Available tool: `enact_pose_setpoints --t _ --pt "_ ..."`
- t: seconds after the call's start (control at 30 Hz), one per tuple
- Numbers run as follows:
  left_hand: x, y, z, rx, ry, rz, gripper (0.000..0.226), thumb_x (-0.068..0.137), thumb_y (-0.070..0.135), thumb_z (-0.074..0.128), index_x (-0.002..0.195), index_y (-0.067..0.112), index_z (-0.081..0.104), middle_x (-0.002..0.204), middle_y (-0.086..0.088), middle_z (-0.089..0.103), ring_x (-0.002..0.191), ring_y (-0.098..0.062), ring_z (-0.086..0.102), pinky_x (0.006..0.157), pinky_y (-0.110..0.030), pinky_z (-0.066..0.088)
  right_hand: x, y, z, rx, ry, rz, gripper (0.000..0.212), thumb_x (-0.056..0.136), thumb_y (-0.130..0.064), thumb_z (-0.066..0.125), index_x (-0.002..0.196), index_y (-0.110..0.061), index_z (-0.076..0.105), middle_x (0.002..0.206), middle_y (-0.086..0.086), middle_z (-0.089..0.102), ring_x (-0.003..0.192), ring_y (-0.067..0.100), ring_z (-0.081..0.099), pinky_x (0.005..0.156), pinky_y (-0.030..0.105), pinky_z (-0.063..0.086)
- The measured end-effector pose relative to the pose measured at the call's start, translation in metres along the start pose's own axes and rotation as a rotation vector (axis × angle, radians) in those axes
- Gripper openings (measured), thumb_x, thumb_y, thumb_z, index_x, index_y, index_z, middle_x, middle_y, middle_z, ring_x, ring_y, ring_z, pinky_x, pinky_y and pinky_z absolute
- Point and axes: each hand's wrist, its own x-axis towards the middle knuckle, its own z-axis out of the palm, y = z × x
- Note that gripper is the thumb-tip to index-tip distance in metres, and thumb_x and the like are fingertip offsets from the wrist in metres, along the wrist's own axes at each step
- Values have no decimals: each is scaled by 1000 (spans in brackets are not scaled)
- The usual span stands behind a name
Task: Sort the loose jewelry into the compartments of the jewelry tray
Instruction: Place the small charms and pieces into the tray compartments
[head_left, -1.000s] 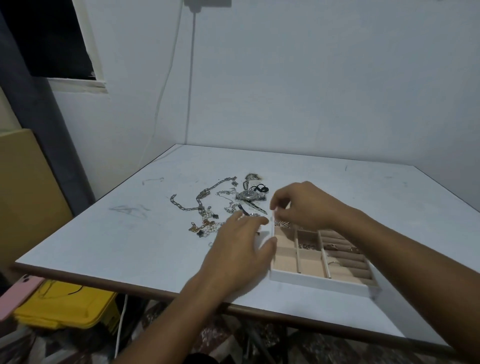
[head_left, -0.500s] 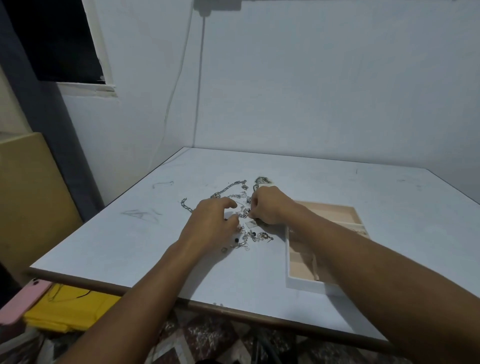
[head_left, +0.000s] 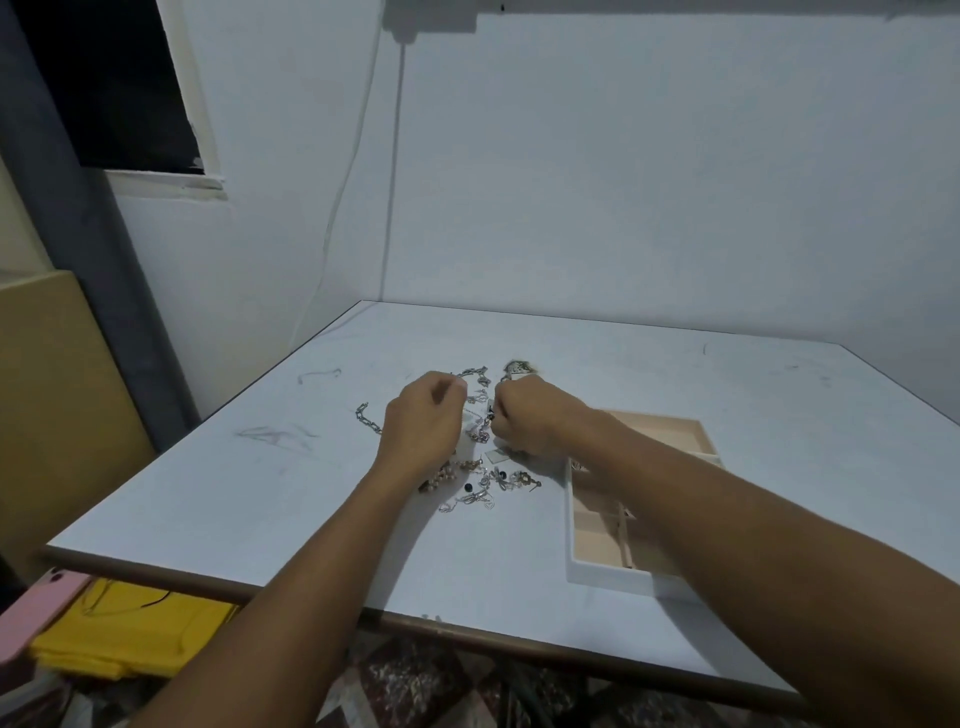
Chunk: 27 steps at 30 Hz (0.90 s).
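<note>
— Where is the jewelry (head_left: 483, 486) found?
— On the table (head_left: 260, 493), at 10 o'clock of the tray (head_left: 613, 578).
— And the hands?
— The left hand (head_left: 423, 431) and right hand (head_left: 527, 415) are curled over it; a grip cannot be told.

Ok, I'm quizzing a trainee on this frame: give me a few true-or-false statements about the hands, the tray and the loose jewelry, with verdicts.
1. The left hand and the right hand are both at the loose jewelry. True.
2. The jewelry tray lies left of the loose jewelry. False: it lies to its right, partly hidden by the right forearm.
3. A link chain lies on the table left of the left hand. True.
4. The right hand reaches into the tray. False: it is at the loose jewelry, outside the tray.
</note>
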Motion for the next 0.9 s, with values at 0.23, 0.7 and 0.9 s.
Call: enact_pose_setpoints --t 0.23,0.7,0.9 --pt "7 10 6 -270 23 -133 42 98 50 30 96 25 63 103 6 70 106 -14 60 99 -43 45 -3 4 -32 171 30 -47 10 91 -20 48 96 -11 47 94 8 56 84 26 49 69 33 38" --pt "21 27 8 -559 -24 -211 53 100 53 26 93 16 64 89 -5 73 94 -23 66 91 -37 49 -4 -7 -82 242 84 -139 3 85 -24 65 83 -24 66 83 -4 67 83 15 58 68 25 42" --pt "17 43 15 -691 -78 -197 59 101 51 22 92 9 64 85 -11 74 84 -27 68 82 -37 53 -11 -6 -101 259 134 -147 4 84 -25 67 84 -21 69 86 -6 69 82 12 58 62 19 40"
